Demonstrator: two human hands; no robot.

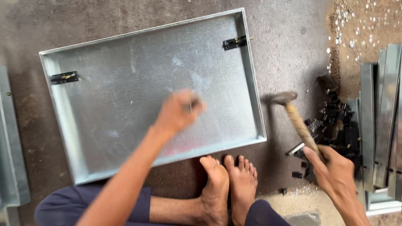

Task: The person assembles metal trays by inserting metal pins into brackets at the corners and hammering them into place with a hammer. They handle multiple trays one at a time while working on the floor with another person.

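Observation:
A shallow galvanised metal tray [75,138] lies on the floor with a black latch [63,77] on its left wall and another black latch [234,42] on its right wall. My left hand [178,111] hovers over the tray's middle, blurred, pinching a small thin metal piece. My right hand [335,167] grips the rope-wrapped handle of a hammer [293,115], whose head sits just right of the tray's right wall. My bare feet [228,184] rest against the tray's near edge.
A heap of small black latch parts [335,125] lies right of the hammer. Folded metal channels [383,117] stand stacked at the far right. Another metal piece [10,142] lies at the left edge. White flecks [356,25] litter the top-right floor.

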